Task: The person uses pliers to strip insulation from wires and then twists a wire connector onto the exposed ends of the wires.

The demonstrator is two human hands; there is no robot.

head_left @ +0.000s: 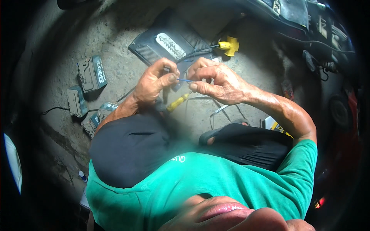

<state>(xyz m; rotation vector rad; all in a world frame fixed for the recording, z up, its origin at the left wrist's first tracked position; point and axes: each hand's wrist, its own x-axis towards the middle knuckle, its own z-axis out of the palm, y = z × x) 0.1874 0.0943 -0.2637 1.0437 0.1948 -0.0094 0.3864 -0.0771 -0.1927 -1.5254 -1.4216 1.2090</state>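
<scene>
A thin blue wire stretches across the short gap between my two hands. My left hand pinches one end of it between thumb and bent forefinger. At the other end, my right hand grips it with thumb and fingers, the other fingers curled. Just below the hands is a slim tool with a yellow handle; its working end is hard to make out. Behind the hands lies a dark panel with mesh corners and a pale oval plate. A dark cable crosses over the panel.
A yellow multi-way socket sits at the cable's far end. Several grey-green box batteries stand on the rough concrete floor to the left, with cables among them. Metal strips lie near my foot. Vehicle parts fill the far right.
</scene>
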